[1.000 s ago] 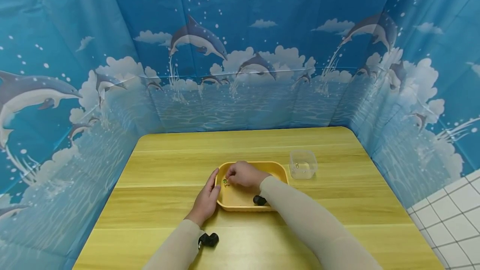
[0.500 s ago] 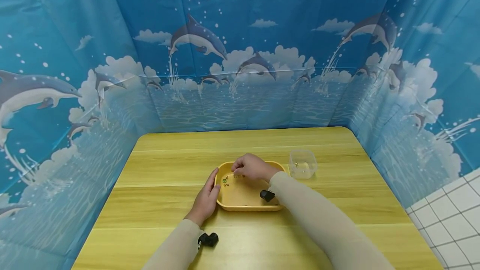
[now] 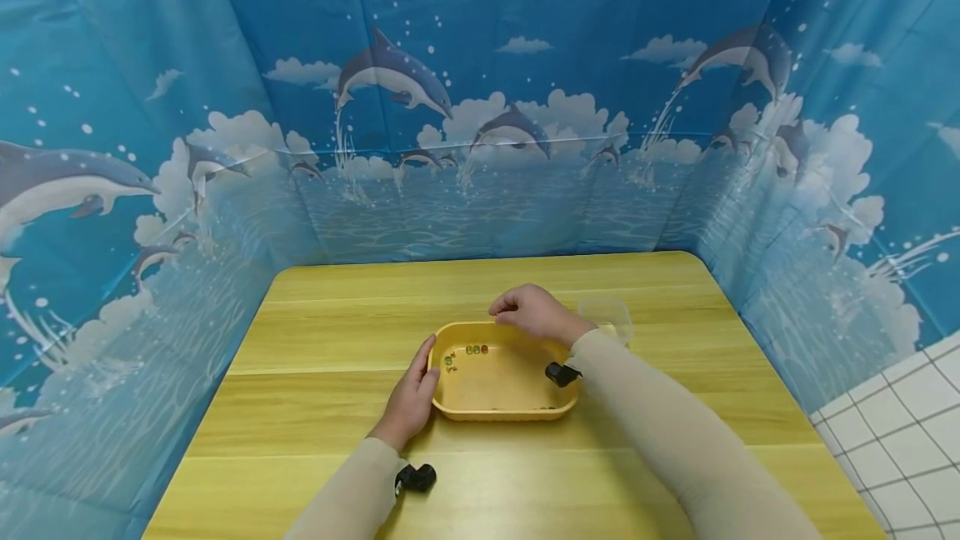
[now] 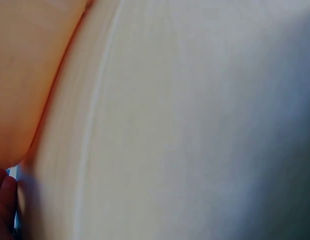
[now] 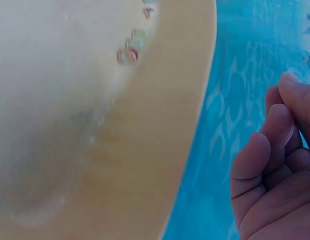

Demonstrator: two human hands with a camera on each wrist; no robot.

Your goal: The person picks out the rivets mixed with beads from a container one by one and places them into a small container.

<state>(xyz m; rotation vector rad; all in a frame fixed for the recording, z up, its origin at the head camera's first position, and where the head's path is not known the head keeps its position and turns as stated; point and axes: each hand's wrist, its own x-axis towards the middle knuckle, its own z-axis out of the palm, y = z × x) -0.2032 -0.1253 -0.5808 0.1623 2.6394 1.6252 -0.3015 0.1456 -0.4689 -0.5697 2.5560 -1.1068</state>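
Observation:
My left hand (image 3: 411, 394) rests against the left end of the yellow tray (image 3: 498, 416), fingers extended along the rim. In the left wrist view its fingertips (image 4: 6, 197) sit right at the tray's corner. My right hand (image 3: 534, 312) is raised over the far rim, thumb and forefinger tips together. I cannot tell whether a tiny thing is between them. Inside the tray, green and red round beads (image 3: 476, 349) stand in a short row by the far wall. A green bead (image 3: 448, 361) with small reddish-gold bits around it lies near the left end.
A clear plastic box (image 3: 603, 311) stands behind the tray's right end, partly hidden by my right forearm. More small dark bits (image 3: 549, 408) show at the tray's near wall. A dolphin-print curtain (image 3: 480, 215) borders the wooden table (image 3: 360, 298) at the back and sides.
My right hand has moved from the tray's left end rightward and up past the far rim, uncovering the row of beads. The left hand stays at the tray.

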